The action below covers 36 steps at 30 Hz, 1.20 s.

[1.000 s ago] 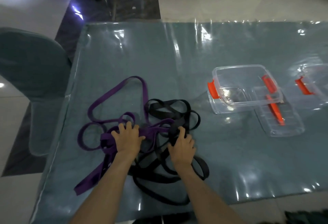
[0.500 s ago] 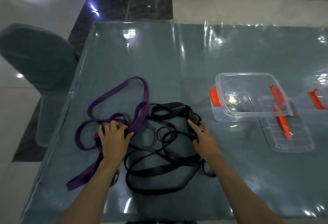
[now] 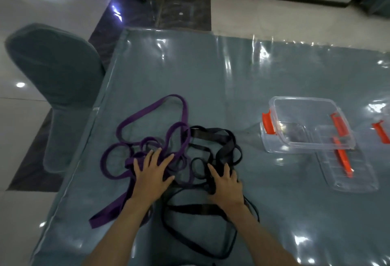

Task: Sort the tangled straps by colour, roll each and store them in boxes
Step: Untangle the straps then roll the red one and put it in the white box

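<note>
Purple strap [image 3: 147, 116] lies pinned under your flat, spread left hand [image 3: 153, 173] while your right hand [image 3: 224, 183] curls onto the black strap [image 3: 211, 137] to separate colours, the clear box [image 3: 304, 105] waiting rightward.

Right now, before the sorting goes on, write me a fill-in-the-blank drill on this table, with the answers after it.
1. The left hand rests on the ____ strap.
2. The right hand lies on the ____ strap.
3. The clear box nearest the straps has clips coloured ____.
4. The chair stands on the person's ____ side of the table.

Missing words: purple; black; orange; left
</note>
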Motion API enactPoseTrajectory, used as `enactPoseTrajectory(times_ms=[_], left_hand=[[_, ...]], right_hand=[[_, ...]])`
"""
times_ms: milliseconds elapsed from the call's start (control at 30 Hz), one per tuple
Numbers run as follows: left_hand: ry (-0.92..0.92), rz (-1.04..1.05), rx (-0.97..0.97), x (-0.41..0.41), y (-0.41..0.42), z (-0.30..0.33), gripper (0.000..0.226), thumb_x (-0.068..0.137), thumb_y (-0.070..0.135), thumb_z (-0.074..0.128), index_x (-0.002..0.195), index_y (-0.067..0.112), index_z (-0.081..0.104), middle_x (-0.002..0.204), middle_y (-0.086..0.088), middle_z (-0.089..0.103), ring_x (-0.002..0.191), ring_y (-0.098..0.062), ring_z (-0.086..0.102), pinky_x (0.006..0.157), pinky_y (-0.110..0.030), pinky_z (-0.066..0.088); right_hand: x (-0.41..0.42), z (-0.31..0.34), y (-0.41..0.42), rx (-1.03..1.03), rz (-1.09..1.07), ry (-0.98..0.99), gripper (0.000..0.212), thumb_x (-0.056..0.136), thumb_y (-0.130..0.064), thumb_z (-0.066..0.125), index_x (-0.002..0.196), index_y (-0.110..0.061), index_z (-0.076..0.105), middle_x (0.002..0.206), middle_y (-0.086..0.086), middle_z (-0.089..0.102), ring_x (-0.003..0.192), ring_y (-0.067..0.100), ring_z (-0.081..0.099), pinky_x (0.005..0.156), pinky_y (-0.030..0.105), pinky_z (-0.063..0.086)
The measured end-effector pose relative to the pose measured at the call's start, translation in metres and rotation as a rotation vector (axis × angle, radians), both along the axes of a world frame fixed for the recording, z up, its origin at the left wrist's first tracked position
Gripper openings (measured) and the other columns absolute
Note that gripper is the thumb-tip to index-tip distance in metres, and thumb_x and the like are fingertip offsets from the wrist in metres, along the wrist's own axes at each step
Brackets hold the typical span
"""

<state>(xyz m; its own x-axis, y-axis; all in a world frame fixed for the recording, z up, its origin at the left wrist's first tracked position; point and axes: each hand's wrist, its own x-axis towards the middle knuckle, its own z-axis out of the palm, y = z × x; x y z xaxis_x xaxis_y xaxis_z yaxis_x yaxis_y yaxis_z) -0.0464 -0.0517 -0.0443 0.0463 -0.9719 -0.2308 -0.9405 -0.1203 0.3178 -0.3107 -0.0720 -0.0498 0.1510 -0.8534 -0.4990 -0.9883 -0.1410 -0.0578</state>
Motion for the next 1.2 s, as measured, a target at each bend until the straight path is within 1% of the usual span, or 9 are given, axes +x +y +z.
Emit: enactPoseTrajectory(times_ms=[167,300,400,500,700,900,1000,1100,1200], left_hand=[[0.019,-0.059,-0.036,-0.003,-0.011,0.007,0.078,0.092,0.053,0.067,0.16,0.042,0.03,0.171,-0.005,0.02,0.16,-0.032,0.011,0.119,-0.074,-0.003],[0.051,-0.273,-0.198,-0.023,-0.005,0.008,0.069,0.087,0.058,0.059,0.151,0.034,0.048,0.165,-0.005,0.034,0.158,-0.028,0.02,0.123,-0.068,-0.001],[0.097,-0.509,-0.016,-0.046,0.005,0.011,0.075,0.091,0.069,0.049,0.157,0.034,0.037,0.169,0.0,0.026,0.16,-0.022,0.012,0.125,-0.056,-0.011],[0.023,-0.691,0.128,-0.062,0.015,0.01,0.083,0.091,0.077,0.048,0.159,0.032,0.033,0.165,-0.002,0.032,0.158,-0.022,0.018,0.121,-0.065,-0.018],[-0.048,-0.724,0.189,-0.065,0.033,0.001,0.084,0.086,0.068,0.063,0.156,0.031,0.032,0.148,0.0,0.05,0.144,-0.024,0.04,0.119,-0.073,-0.012],[-0.172,-0.663,0.178,-0.051,0.044,0.003,0.093,0.081,0.062,0.068,0.158,0.032,0.025,0.16,-0.005,0.027,0.144,-0.03,0.032,0.117,-0.062,0.018],[-0.216,-0.683,0.147,-0.046,0.048,-0.001,0.1,0.082,0.058,0.072,0.161,0.028,0.019,0.153,-0.006,0.038,0.138,-0.03,0.038,0.116,-0.059,0.02],[-0.226,-0.684,0.14,-0.046,0.05,-0.002,0.088,0.089,0.046,0.071,0.16,0.021,0.024,0.14,-0.007,0.059,0.128,-0.028,0.055,0.119,-0.057,0.018],[-0.227,-0.684,0.108,-0.052,0.053,0.002,0.053,0.096,0.024,0.061,0.146,0.02,0.045,0.122,-0.004,0.07,0.115,-0.027,0.064,0.122,-0.055,0.013]], right_hand=[[-0.022,0.003,-0.013,-0.213,-0.042,-0.144,0.061,0.086,-0.011,0.071,0.138,-0.04,0.058,0.129,0.007,0.054,0.094,0.035,0.066,0.068,0.044,0.06],[-0.026,0.013,-0.002,-0.223,-0.031,-0.203,0.049,0.083,-0.007,0.073,0.125,-0.033,0.071,0.123,0.007,0.059,0.085,0.033,0.069,0.062,0.04,0.058],[-0.027,0.018,0.012,-0.261,-0.044,-0.22,0.037,0.086,-0.014,0.069,0.118,-0.032,0.075,0.122,0.007,0.062,0.082,0.032,0.07,0.058,0.041,0.059],[-0.034,0.013,0.025,-0.234,-0.005,-0.254,0.035,0.087,-0.022,0.054,0.112,-0.032,0.076,0.119,0.007,0.062,0.075,0.032,0.069,0.053,0.043,0.058],[-0.029,0.028,0.05,-0.109,-0.04,-0.243,0.036,0.092,-0.02,0.06,0.124,-0.031,0.073,0.121,0.008,0.058,0.09,0.033,0.067,0.075,0.045,0.06],[-0.031,0.039,0.071,0.15,-0.026,-0.254,0.026,0.093,-0.033,0.061,0.113,-0.046,0.072,0.132,-0.002,0.055,0.111,0.028,0.064,0.097,0.045,0.054],[-0.037,0.044,0.076,0.186,-0.031,-0.273,0.034,0.089,-0.03,0.066,0.118,-0.047,0.067,0.141,-0.006,0.049,0.121,0.027,0.06,0.101,0.048,0.053],[-0.042,0.049,0.079,0.225,0.028,-0.229,0.058,0.083,-0.032,0.077,0.137,-0.039,0.057,0.147,-0.003,0.042,0.128,0.026,0.057,0.106,0.042,0.049],[-0.045,0.052,0.077,0.22,0.035,-0.192,0.077,0.073,-0.056,0.079,0.141,-0.047,0.045,0.158,-0.002,0.027,0.14,0.029,0.043,0.113,0.052,0.043]])
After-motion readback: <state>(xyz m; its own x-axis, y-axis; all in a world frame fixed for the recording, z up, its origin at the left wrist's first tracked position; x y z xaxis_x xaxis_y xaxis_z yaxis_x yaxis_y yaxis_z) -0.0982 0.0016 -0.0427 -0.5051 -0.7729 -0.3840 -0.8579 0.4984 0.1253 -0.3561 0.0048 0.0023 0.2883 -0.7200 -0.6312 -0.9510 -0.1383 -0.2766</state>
